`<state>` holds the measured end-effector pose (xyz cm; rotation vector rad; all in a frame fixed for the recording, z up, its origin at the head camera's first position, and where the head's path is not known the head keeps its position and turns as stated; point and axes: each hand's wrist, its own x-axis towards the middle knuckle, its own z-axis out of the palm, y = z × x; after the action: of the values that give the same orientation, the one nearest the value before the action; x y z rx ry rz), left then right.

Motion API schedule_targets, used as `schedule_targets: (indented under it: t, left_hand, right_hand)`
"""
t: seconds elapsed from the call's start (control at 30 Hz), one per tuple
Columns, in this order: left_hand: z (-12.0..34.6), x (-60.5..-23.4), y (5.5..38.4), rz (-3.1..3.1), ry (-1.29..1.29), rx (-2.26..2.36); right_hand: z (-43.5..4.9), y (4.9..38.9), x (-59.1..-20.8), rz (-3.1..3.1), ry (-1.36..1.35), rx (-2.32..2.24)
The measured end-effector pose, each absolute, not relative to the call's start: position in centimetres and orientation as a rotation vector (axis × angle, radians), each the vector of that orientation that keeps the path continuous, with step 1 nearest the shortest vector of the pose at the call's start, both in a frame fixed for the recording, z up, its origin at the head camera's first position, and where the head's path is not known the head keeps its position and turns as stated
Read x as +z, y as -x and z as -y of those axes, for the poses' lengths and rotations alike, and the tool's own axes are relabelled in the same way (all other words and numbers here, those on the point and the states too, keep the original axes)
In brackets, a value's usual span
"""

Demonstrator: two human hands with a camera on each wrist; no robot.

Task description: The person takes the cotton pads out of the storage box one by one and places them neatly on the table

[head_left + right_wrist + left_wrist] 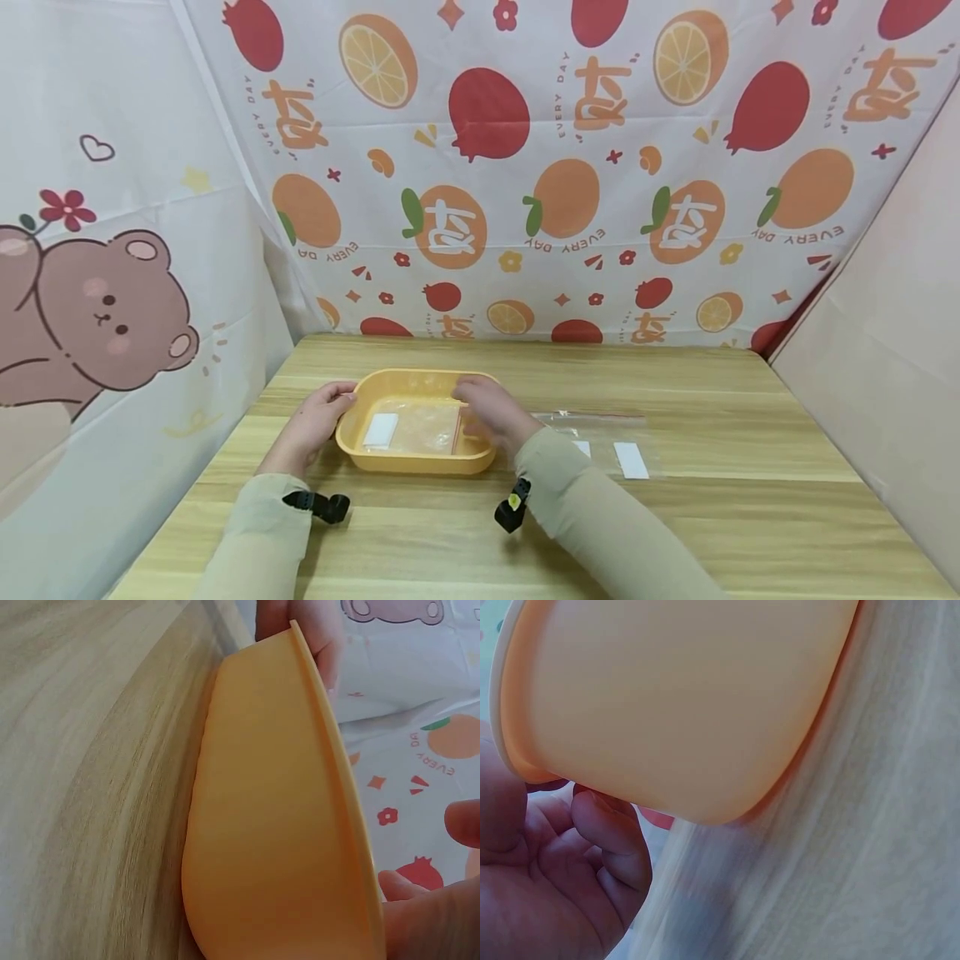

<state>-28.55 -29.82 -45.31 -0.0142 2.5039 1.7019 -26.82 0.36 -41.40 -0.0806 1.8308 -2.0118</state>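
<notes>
A yellow plastic basin (420,464) with rounded corners sits on the table. My left hand (311,421) grips its left end; in the left wrist view that hand (562,877) has its fingers curled against the end wall by the rim. Inside the basin lies a clear zip bag (423,427) with a red seal line and a white rectangle (381,430). Over the basin's right end is my right hand (498,408), blurred. In the right wrist view the right hand's thumb and fingers (431,919) are apart beside the rim, and nothing shows between them.
To the right of the basin, clear zip bags (603,427) lie flat on the wooden table (720,533), partly behind my right forearm. White rectangles (631,460) show on them. A fruit-print cloth (517,192) hangs behind the table, and a bear-print cloth (112,317) hangs at left.
</notes>
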Motion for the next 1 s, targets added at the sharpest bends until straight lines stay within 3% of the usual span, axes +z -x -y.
schedule_targets:
  t: [1.0]
  left_hand:
    - [29.7,-45.3,28.5,-2.516,0.012,1.69]
  right_hand:
    - [1.2,27.4,-42.2,-1.934,-0.059,-1.936]
